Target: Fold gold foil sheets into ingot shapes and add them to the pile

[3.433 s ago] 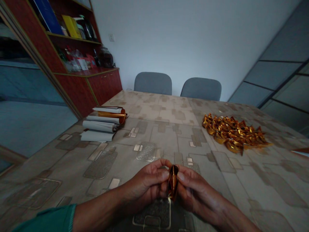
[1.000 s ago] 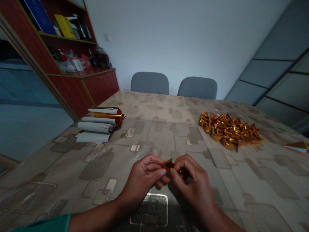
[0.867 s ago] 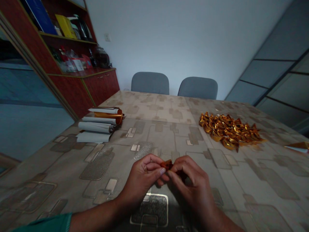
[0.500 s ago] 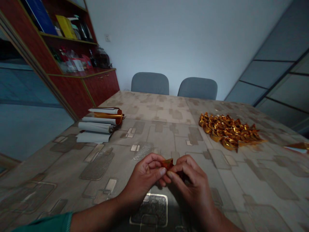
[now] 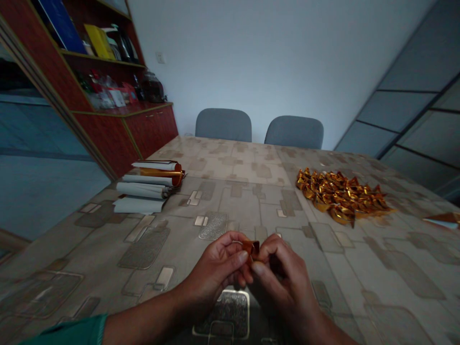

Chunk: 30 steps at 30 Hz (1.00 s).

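A small piece of folded gold foil (image 5: 251, 249) sits between the two hands, just above where they meet, over the near part of the patterned table (image 5: 244, 201). Its long axis lies roughly level, running across the view from the left hand toward the right, with the upper edge slightly notched and blunt; any part lower down is hidden behind the fingers. The left hand (image 5: 215, 270) has its fingers curled together, and its thumb presses against the foil from the left. The right hand (image 5: 283, 282) pinches the other side, its fingers bunched close together and clamped on the foil, so the piece is held from both sides. Half a second earlier the foil showed a sharper peak pointing up; now that peak has gone and the top looks squarer. The hands have also closed in, with less gap between them and the foil sitting slightly lower. Much earlier it stood upright between them, long axis vertical and far more of it showing. Well ahead on the right lies a pile of folded foil pieces (image 5: 341, 199), and on the left a stack of rolled sheets (image 5: 149, 187) rests on the table.
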### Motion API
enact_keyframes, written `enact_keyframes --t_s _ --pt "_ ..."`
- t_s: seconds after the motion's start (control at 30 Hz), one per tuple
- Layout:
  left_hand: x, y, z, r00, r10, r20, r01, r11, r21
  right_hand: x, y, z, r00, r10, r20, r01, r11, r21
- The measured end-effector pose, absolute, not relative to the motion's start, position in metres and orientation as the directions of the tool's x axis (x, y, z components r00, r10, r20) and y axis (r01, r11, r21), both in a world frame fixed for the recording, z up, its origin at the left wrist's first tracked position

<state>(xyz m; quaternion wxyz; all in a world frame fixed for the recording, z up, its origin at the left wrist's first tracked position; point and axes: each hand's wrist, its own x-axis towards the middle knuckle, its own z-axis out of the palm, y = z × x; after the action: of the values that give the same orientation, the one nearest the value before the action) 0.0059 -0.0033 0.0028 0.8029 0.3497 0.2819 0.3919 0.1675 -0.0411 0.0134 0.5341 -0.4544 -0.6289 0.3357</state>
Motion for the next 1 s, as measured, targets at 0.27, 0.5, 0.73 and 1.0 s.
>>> enact_keyframes --t_s 0.27,0.5,0.73,1.0 --pt "-0.004 0.004 0.009 0.613 0.764 -0.200 -0.487 0.564 0.667 0.174 -0.032 0.013 -0.261 0.950 -0.175 -0.274 -0.246 -0.930" --pt "-0.006 0.002 0.007 0.661 0.727 -0.186 -0.446 0.580 0.682 0.177 -0.035 0.014 -0.367 0.907 -0.208 -0.385 -0.352 -0.853" --pt "-0.007 0.003 0.003 0.652 0.740 -0.163 -0.419 0.531 0.736 0.179 -0.037 0.015 -0.412 0.879 -0.238 -0.398 -0.409 -0.821" --pt "-0.007 0.005 0.002 0.673 0.726 -0.145 -0.407 0.527 0.746 0.181 -0.036 0.015 -0.484 0.835 -0.261 -0.395 -0.474 -0.787"
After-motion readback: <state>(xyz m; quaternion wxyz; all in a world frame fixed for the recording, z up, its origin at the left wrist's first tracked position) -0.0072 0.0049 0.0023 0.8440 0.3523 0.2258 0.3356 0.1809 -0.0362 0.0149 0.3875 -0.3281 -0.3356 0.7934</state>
